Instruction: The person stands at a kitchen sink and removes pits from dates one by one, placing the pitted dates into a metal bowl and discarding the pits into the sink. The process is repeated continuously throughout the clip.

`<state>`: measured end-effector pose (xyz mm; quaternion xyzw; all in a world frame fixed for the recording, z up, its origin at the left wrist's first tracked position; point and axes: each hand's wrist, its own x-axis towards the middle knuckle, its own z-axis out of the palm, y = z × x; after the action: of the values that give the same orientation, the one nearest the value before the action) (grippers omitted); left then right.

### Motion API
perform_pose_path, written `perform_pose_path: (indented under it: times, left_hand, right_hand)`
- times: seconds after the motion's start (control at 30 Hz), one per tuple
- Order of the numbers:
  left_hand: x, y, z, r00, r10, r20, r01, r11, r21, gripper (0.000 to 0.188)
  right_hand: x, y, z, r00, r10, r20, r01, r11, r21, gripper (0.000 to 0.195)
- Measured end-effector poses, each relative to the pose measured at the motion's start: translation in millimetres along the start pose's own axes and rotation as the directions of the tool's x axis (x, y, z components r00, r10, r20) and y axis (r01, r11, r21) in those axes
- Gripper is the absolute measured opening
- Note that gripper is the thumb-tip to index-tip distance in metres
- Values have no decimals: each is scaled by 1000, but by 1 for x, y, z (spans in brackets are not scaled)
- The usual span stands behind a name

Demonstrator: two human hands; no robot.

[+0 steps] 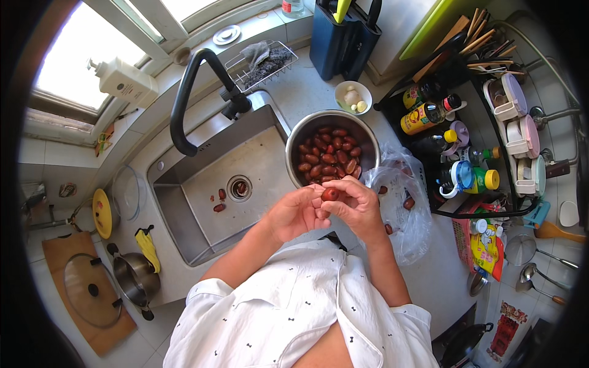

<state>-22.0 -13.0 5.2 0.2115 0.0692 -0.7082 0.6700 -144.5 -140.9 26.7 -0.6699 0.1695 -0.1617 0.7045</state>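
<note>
A reddish-brown jujube point(330, 194) is pinched between the thumb and fingers of my right hand point(360, 204). From the other side, the fingertips of my left hand point(294, 211) also grip it, with that palm turned partly up. Just beyond my hands stands a steel pot point(291, 158) with many jujubes point(327, 158) inside; a few look split or paler. My fingers overlap the pot's near rim. Right of the pot, a clear plastic bag point(407, 239) lies on the counter with several loose jujubes point(408, 203) in or under it.
A steel sink point(221, 184) with a black faucet point(177, 110) is at left; jujubes point(220, 208) lie near its drain. Behind the pot are a small white bowl point(338, 94) of peeled garlic and a blue knife block point(326, 46). A black rack point(474, 214) of bottles borders the right.
</note>
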Motion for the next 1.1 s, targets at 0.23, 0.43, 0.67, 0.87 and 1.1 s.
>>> perform_pose_path:
  times: [0.23, 0.43, 0.67, 0.87, 1.1]
  left_hand:
    - [-1, -5, 2, 988, 105, -111, -86, 983, 160, 11]
    - [-5, -7, 9, 819, 571, -54, -371, 598, 710, 11]
    - [-10, 5, 8, 846, 508, 159, -397, 402, 825, 7]
    - [-13, 13, 18, 853, 468, 233, -351, 182, 919, 6]
    - [-10, 19, 23, 814, 447, 370, -355, -121, 927, 9]
  right_hand:
    - [1, -2, -1, 997, -58, -58, 46, 980, -194, 29]
    - [1, -13, -4, 1000, -2, -13, -3, 916, -401, 28]
    - [-2, -11, -2, 996, 86, -15, -86, 937, -337, 27]
    - [-2, -16, -3, 999, 51, 14, -40, 906, -422, 28]
    - [-3, -16, -3, 999, 41, 32, -20, 871, -491, 27]
